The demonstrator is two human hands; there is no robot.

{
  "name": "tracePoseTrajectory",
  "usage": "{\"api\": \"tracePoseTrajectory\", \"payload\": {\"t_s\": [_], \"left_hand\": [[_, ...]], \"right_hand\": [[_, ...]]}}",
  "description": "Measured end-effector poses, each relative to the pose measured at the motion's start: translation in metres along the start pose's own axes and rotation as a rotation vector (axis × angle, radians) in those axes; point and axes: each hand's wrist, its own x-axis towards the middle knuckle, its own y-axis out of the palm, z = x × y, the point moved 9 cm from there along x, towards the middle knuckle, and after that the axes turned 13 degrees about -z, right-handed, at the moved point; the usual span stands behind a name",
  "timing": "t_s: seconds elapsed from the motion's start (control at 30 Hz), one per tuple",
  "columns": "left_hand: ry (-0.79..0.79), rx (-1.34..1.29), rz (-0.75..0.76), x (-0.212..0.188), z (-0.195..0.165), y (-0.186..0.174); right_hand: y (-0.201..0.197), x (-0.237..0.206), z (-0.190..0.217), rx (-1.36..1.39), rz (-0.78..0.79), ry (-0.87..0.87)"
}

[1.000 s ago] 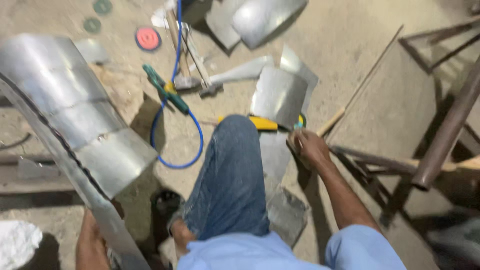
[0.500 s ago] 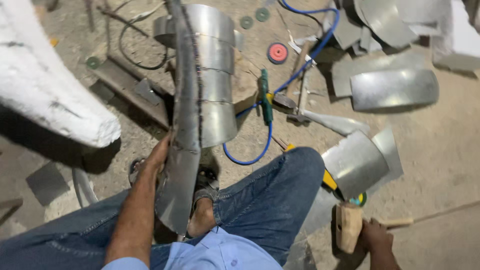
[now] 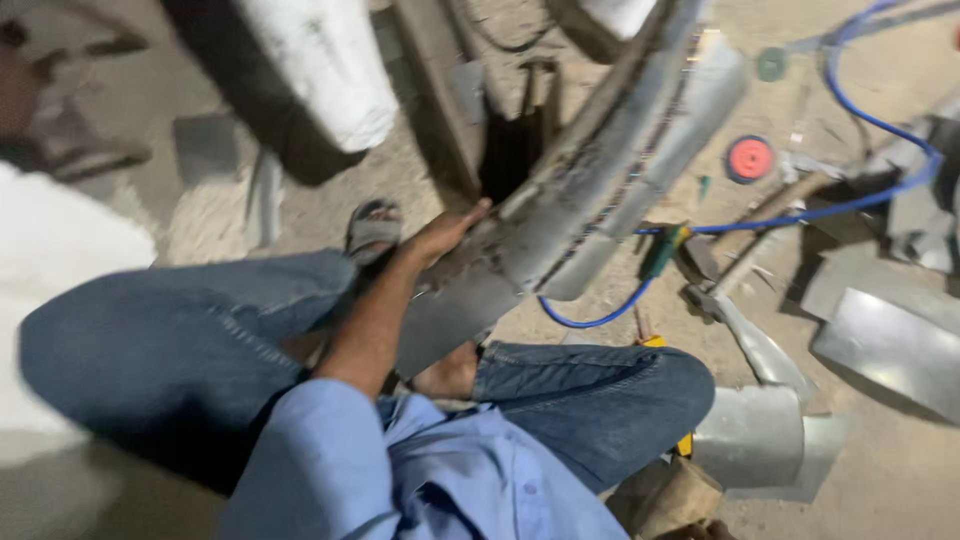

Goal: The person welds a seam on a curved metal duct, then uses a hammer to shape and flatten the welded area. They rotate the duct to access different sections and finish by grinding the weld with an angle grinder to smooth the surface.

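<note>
Seated person in jeans, left hand [image 3: 440,235] gripping the lower end of a curved sheet-metal duct [image 3: 590,200] that slants up to the right (right hand barely visible at the bottom edge), with a blue hose [image 3: 850,205], red disc [image 3: 750,158] and metal offcuts [image 3: 885,340] on the sandy floor [image 3: 900,490].
</note>
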Motion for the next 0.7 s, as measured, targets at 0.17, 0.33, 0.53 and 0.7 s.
{"api": "tracePoseTrajectory", "payload": {"t_s": [0.17,0.33,0.53,0.7], "left_hand": [[0.076,-0.028,-0.049,-0.006,0.004,-0.015],[0.011,0.036,-0.114,-0.014,0.014,-0.025],[0.029,0.259,-0.161,-0.028,-0.004,-0.026],[0.026,0.554,-0.402,-0.064,-0.019,-0.038]], "right_hand": [[-0.055,0.046,0.081,0.628,-0.094,0.148],[-0.076,0.037,0.120,1.079,-0.166,0.160],[-0.092,-0.055,0.076,1.300,-0.139,0.208],[-0.047,-0.072,0.115,1.448,-0.185,0.196]]}}
